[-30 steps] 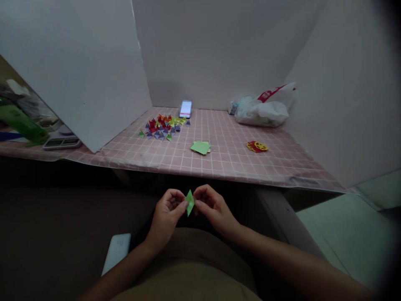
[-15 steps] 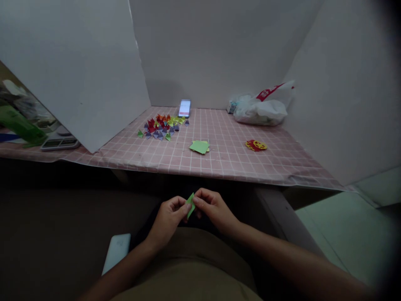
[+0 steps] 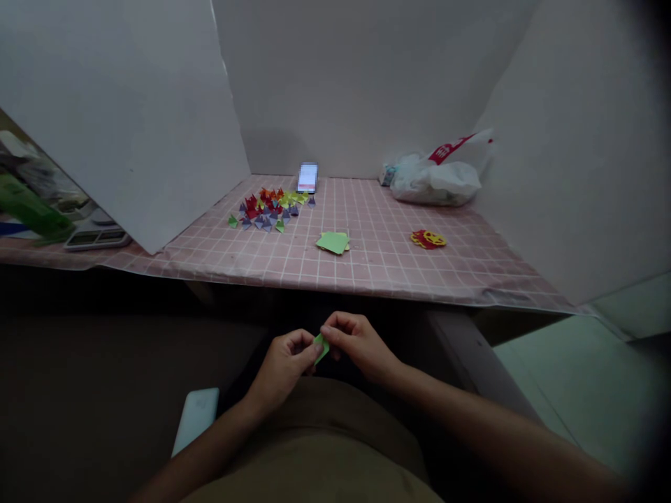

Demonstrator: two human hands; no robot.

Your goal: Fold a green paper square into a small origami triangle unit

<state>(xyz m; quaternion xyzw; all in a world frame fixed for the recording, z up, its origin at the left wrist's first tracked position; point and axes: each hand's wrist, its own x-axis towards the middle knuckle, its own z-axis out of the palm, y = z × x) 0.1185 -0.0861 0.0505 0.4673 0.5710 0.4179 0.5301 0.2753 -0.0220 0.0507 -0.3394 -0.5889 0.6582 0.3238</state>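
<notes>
Between my two hands, above my lap and just below the table's front edge, is a small piece of green folded paper [image 3: 321, 349]. My left hand [image 3: 286, 360] pinches its lower left side between thumb and fingers. At its upper end, my right hand [image 3: 356, 342] grips it with thumb and forefinger. The fingers cover much of the paper, so its exact folds are hidden. On the table ahead lies a stack of square paper sheets [image 3: 333, 242], green on top with yellow beneath. Farther left sits a cluster of small folded paper pieces [image 3: 270, 209] in red, orange, yellow, purple and green.
The table [image 3: 377, 272] has a pink checked cloth. A lit phone [image 3: 307, 177] leans at the back. Red and yellow cut-outs [image 3: 428, 239] and a white plastic bag [image 3: 437, 181] are to the right. White panels enclose the table. A scale [image 3: 97, 237] stands left; a white device [image 3: 196, 419] lies beside me.
My right fingers have moved to the top of the green paper, and less of it shows now. The view has shifted slightly.
</notes>
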